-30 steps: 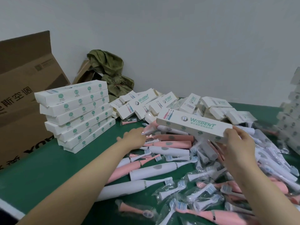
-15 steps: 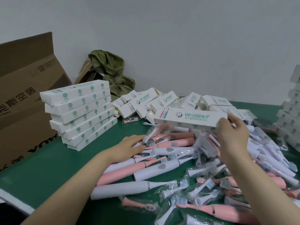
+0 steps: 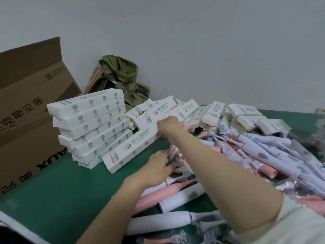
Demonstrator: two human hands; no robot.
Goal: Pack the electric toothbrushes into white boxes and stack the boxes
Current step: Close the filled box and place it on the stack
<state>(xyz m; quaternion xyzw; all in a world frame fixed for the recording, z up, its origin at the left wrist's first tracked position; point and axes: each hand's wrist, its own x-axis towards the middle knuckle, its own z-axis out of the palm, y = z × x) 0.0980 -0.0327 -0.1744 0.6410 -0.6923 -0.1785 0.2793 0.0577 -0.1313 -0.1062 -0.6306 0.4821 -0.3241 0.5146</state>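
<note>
Nearest your chest, loose electric toothbrushes (image 3: 181, 198) lie heaped, pink and white handles mixed with clear packets, spreading to your right over the green table (image 3: 52, 191). Your left hand (image 3: 158, 166) rests on the near edge of that heap. Its fingers are curled around what looks like a wrapped brush head (image 3: 173, 154), though blur makes the grip hard to read.

Your right forearm now crosses above it. Half a second ago your right hand (image 3: 168, 125) held the white box (image 3: 133, 148) in the air over the heap. It has since swung left and lowered. The hand grips the box's far end, and the near end is down on the table, so the box lies at a slant just beside the foot of the stack of boxes (image 3: 91, 124). You cannot tell from here whether box and stack touch, or whether the box is filled and closed.

Your hands, well apart a moment ago, are now near each other but on different things.

My reading: this box is on its way to the stack, not yet on it, and your left hand is already picking parts for the next one. The stack's layers sit slightly skewed, so set the box down square.

Behind your right hand sits a jumble of loose boxes (image 3: 216, 113). A large cardboard carton (image 3: 29, 110) stands far left, and a crumpled green bag (image 3: 123, 76) sits against the wall.
</note>
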